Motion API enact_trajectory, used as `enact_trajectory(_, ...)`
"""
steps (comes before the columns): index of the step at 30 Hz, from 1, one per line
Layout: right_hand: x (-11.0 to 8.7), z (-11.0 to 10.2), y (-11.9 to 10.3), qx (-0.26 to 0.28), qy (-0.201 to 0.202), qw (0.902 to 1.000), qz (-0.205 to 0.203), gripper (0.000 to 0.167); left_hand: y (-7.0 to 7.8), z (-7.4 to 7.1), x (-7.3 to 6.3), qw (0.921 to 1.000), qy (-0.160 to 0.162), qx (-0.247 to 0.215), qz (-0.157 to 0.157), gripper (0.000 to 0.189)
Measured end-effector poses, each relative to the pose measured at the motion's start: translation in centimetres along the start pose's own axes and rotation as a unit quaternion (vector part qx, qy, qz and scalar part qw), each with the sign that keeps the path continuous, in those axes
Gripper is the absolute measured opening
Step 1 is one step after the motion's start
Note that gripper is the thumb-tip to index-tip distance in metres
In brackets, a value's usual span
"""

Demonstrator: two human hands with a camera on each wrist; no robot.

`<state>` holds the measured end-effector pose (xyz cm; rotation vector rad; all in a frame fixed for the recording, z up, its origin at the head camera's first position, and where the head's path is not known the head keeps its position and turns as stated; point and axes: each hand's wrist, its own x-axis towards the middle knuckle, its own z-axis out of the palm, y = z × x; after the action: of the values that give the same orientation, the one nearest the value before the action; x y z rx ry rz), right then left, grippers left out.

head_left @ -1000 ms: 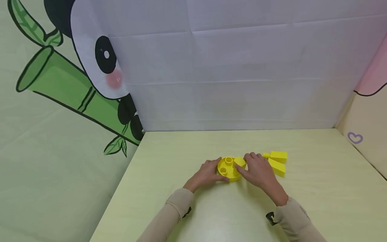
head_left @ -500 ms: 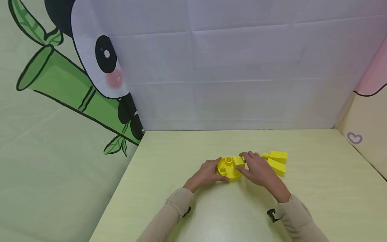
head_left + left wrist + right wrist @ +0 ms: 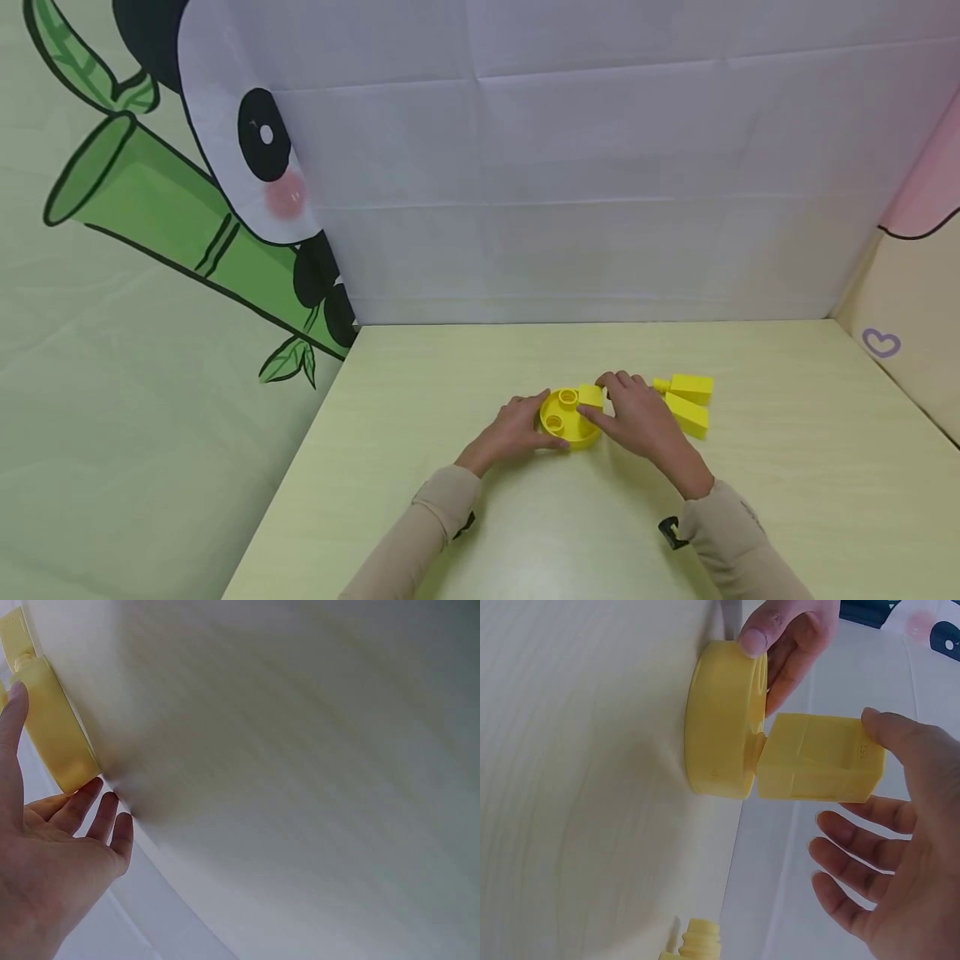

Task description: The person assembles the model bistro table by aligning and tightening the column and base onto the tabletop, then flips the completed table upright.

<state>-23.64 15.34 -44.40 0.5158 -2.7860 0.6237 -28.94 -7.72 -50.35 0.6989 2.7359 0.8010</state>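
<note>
A round yellow plastic base [image 3: 572,430] with raised ring sockets lies on the table. My left hand [image 3: 513,429] holds its left side, with thumb and fingers spread around the rim. Over the base's back right part stands a yellow block [image 3: 590,395], pinched near its top by my right hand [image 3: 641,421]. In the right wrist view, the narrow end of the block [image 3: 821,757] meets a socket on the base [image 3: 720,720]; the thumb and index finger grip it while the other fingers hang loosely bent. The left wrist view catches the side of the base [image 3: 56,727].
Two more yellow blocks lie right of my right hand: one with a knob [image 3: 692,388], and a tapered one [image 3: 686,415] in front. A white cloth wall [image 3: 600,250] closes the back of the table [image 3: 420,367]. A printed cloth [image 3: 165,350] hangs at the left.
The yellow block has turned and shifted slightly left and back, from skewed to squarer over the base. My right hand moved with it; the left hand kept its place on the base.
</note>
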Motion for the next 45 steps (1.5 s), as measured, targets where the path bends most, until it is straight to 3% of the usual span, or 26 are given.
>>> enact_trajectory(24,-0.17,0.51,0.09,-0.005,0.033,0.9992,0.021,0.042,0.19,-0.07,-0.04,0.9999,-0.003,-0.011,-0.005,0.098)
enact_trajectory(32,-0.07,0.79,-0.19,-0.017,0.034,0.9977,0.057,0.049,0.31,-0.09,-0.06,0.9999,-0.004,-0.011,0.0,0.098)
enact_trajectory(41,0.05,0.32,0.27,0.025,0.005,0.9993,-0.027,0.054,0.06,0.01,-0.01,1.0,-0.001,-0.004,0.0,0.099)
enact_trajectory(45,0.11,0.31,0.63,0.037,0.002,0.9988,-0.033,0.05,0.01,0.06,0.05,1.0,0.001,-0.004,0.002,0.099)
